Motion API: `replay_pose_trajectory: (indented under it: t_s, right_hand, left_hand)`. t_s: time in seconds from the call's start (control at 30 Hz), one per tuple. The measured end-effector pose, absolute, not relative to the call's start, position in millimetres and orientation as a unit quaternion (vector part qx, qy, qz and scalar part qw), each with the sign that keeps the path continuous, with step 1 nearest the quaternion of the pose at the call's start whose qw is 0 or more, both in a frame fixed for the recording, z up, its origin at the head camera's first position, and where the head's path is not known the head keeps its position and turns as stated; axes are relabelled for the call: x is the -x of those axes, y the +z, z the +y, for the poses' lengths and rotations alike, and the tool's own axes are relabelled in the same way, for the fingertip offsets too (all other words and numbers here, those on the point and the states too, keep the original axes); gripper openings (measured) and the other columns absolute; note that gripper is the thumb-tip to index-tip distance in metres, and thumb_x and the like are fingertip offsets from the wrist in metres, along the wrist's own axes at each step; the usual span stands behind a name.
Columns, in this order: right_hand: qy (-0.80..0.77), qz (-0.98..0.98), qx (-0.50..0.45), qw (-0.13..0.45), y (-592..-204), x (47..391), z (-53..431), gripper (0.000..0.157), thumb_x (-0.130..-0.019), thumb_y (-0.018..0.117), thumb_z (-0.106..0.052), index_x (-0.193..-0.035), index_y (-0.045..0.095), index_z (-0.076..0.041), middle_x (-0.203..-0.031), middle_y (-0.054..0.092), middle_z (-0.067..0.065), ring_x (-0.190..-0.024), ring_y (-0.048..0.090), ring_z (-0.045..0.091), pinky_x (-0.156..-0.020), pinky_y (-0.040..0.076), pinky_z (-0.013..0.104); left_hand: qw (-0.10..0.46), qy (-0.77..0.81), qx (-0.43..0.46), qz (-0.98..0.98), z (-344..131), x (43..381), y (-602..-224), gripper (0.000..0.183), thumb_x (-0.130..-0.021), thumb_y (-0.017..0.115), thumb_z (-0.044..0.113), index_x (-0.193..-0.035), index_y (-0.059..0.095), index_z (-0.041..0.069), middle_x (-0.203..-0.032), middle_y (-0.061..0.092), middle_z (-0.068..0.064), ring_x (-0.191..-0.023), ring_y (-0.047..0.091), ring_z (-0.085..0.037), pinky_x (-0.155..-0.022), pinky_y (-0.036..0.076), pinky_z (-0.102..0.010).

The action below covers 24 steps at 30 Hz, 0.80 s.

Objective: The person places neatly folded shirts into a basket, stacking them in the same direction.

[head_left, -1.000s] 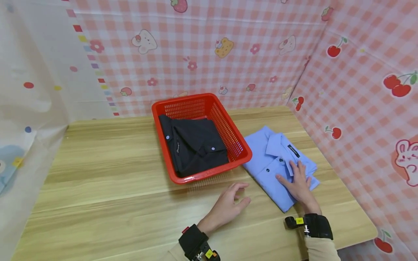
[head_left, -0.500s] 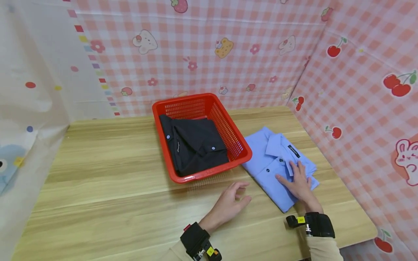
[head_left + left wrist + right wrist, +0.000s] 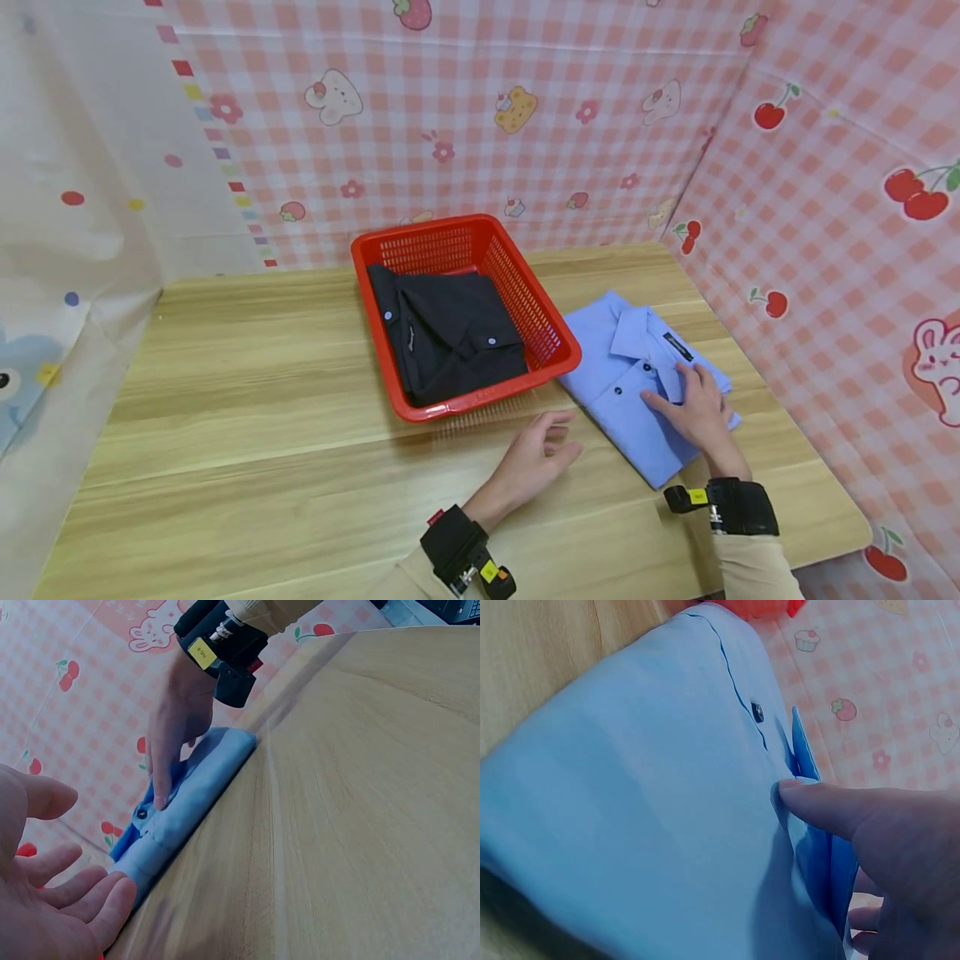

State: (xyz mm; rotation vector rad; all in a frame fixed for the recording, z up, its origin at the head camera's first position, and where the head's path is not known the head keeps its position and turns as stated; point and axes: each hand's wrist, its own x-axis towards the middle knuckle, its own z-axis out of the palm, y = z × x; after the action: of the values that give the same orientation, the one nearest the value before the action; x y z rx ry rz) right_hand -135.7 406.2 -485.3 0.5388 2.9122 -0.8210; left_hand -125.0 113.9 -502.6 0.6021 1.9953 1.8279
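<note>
A folded light blue shirt (image 3: pixel 626 400) lies on the table to the right of the red basket, its collar and dark label facing up. My right hand (image 3: pixel 699 410) rests on the shirt below the label, thumb spread from the fingers. In the right wrist view the thumb (image 3: pixel 817 804) touches the cloth beside the collar, with a dark button (image 3: pixel 757 712) farther up the placket. Between basket and shirt, my left hand (image 3: pixel 528 460) holds nothing, its fingers loosely bent. A folded black shirt (image 3: pixel 457 321) with pale buttons lies inside the basket.
The red plastic basket (image 3: pixel 551 367) stands near the back of the wooden table (image 3: pixel 247 417). Checked pink cloth walls (image 3: pixel 450 108) rise behind and to the right. Both wrists wear black camera straps (image 3: pixel 742 506).
My right hand has shifted slightly up and to the right on the blue shirt, closer to the label. The left hand has hardly moved, and the basket stays in place.
</note>
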Motion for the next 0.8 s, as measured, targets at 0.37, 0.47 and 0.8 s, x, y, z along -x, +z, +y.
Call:
replay_pose_trajectory:
  t_s: [0.37, 0.47, 0.8]
  right_hand:
    - [-0.28, 0.948, -0.151, 0.018, -482.5, 138.1, 407.9, 0.101, -0.096, 0.067, -0.05, -0.16, 0.015, 0.008, -0.162, 0.004, 0.04, -0.148, 0.005, 0.062, -0.112, 0.0, 0.08]
    - [-0.289, 0.946, -0.144, 0.022, -480.7, 138.8, 409.3, 0.103, -0.096, 0.066, -0.054, -0.161, 0.014, 0.007, -0.163, 0.003, 0.04, -0.149, 0.003, 0.06, -0.112, -0.001, 0.08]
    - [-0.305, 0.941, -0.145, 0.02, -479.6, 143.7, 415.6, 0.098, -0.101, 0.054, -0.057, -0.162, 0.01, 0.005, -0.165, 0.0, 0.037, -0.148, 0.002, 0.063, -0.113, -0.002, 0.079]
  left_hand:
    - [0.194, 0.662, -0.204, 0.694, 118.1, 126.6, -501.0, 0.048, -0.1, 0.067, 0.016, -0.143, 0.055, -0.001, -0.146, 0.057, -0.016, -0.132, 0.056, -0.036, -0.106, 0.051, -0.04]
    - [0.194, 0.661, -0.199, 0.697, 119.7, 126.8, -500.7, 0.048, -0.1, 0.067, 0.017, -0.142, 0.055, -0.001, -0.145, 0.057, -0.017, -0.132, 0.057, -0.035, -0.107, 0.051, -0.041]
    - [0.199, 0.659, -0.187, 0.701, 123.9, 127.2, -499.5, 0.047, -0.1, 0.065, 0.016, -0.142, 0.055, -0.003, -0.143, 0.058, -0.021, -0.129, 0.059, -0.036, -0.106, 0.052, -0.04]
